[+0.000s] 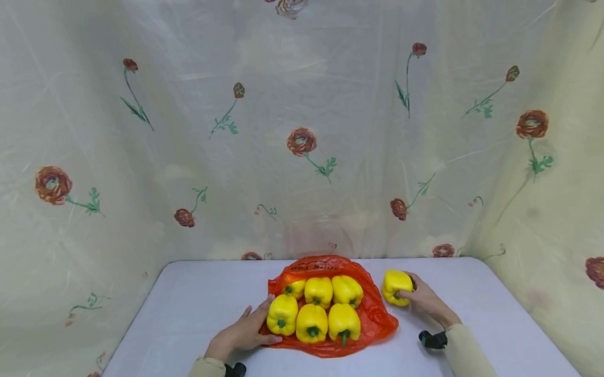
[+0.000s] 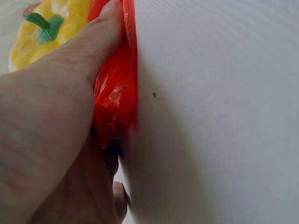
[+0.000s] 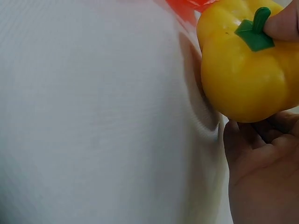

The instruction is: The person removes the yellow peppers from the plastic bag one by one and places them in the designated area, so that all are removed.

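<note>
Several yellow bell peppers (image 1: 311,323) with green stems lie in two rows on a red plastic bag (image 1: 375,321) with printed lettering. At the bag's left edge my left hand (image 1: 243,330) grips the bunched plastic, its thumb lying along it beside the leftmost pepper (image 1: 282,315). The left wrist view shows that thumb over the crumpled red plastic (image 2: 117,93); its fingers are partly hidden. To the right of the bag, my right hand (image 1: 427,300) holds one bell pepper (image 1: 395,286), thumb by its green stem (image 3: 258,28) and fingers behind and beneath it.
A white table (image 1: 185,308) with rounded corners carries everything. Floral-patterned sheeting (image 1: 351,152) hangs behind it and at both sides. Black devices are strapped at the left wrist (image 1: 235,374) and right wrist (image 1: 433,340).
</note>
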Motion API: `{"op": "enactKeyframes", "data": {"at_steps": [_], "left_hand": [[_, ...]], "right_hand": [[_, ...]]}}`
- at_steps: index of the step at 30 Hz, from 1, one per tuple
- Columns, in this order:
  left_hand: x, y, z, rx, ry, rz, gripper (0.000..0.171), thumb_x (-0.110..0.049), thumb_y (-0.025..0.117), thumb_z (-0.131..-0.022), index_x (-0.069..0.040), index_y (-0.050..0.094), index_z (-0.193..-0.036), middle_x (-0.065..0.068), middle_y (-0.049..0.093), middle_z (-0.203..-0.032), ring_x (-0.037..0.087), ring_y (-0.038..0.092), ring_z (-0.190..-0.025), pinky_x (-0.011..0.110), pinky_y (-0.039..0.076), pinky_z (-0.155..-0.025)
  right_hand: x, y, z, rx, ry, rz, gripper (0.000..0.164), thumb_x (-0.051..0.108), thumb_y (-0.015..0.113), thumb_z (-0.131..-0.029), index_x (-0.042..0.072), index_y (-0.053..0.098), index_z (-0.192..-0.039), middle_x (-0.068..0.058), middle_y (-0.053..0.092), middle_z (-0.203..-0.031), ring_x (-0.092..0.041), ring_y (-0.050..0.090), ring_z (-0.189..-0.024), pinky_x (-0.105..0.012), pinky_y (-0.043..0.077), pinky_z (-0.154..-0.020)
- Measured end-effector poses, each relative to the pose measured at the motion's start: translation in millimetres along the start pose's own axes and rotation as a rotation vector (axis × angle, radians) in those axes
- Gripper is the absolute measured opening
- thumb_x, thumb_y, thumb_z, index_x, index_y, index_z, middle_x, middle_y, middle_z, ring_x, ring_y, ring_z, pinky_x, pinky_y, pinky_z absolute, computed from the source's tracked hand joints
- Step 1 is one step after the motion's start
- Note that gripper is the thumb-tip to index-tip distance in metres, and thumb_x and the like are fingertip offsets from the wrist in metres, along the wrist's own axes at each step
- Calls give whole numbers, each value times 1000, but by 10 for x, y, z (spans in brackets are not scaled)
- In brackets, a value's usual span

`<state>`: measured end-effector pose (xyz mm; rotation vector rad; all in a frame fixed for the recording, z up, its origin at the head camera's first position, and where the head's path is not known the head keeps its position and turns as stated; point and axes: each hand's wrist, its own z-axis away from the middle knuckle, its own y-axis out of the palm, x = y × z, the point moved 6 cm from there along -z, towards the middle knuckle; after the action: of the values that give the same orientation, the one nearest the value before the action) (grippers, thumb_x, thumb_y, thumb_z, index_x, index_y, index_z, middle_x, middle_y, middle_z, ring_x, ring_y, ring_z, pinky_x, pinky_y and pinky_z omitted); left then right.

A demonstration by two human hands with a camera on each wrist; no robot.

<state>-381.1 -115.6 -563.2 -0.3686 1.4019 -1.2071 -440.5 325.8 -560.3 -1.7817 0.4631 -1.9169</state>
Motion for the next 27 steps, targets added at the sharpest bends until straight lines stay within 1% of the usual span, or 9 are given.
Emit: {"op": "enactKeyframes", "data": {"at_steps": [4, 13, 19, 27], "left_hand": [[19, 11, -15, -1, -6, -5, 104, -67, 60, -80, -16, 11, -156, 7, 15, -163, 28, 18, -149, 57, 4, -120], [10, 11, -22, -9, -8, -7, 104, -66, 62, -79, -14, 13, -156, 8, 16, -163, 29, 19, -149, 58, 5, -120], [9, 0, -29, -10, -8, -5, 104, -66, 61, -79, -15, 14, -156, 7, 16, -163, 29, 19, -149, 58, 5, -120], [11, 6, -15, 4, 4, -18, 103, -65, 61, -81, -13, 12, -156, 7, 14, -163, 28, 19, -149, 57, 5, -120]], "right_hand": [[-53, 3, 3, -5, 22, 12, 81, 30, 65, -88, -3, 22, -148, -27, 36, -145, -39, 41, -123, -61, 29, -112], [-38, 37, 9, 2, 36, 21, 81, 31, 64, -88, -2, 21, -149, -27, 37, -143, -39, 43, -121, -61, 32, -110], [-62, 44, -36, 1, 30, 35, 81, 33, 64, -88, -2, 23, -148, -27, 39, -142, -38, 44, -120, -60, 33, -110], [-94, 51, -69, -1, 58, 63, 80, 35, 62, -89, -3, 23, -147, -27, 40, -141, -37, 45, -119, -59, 35, -109]]}}
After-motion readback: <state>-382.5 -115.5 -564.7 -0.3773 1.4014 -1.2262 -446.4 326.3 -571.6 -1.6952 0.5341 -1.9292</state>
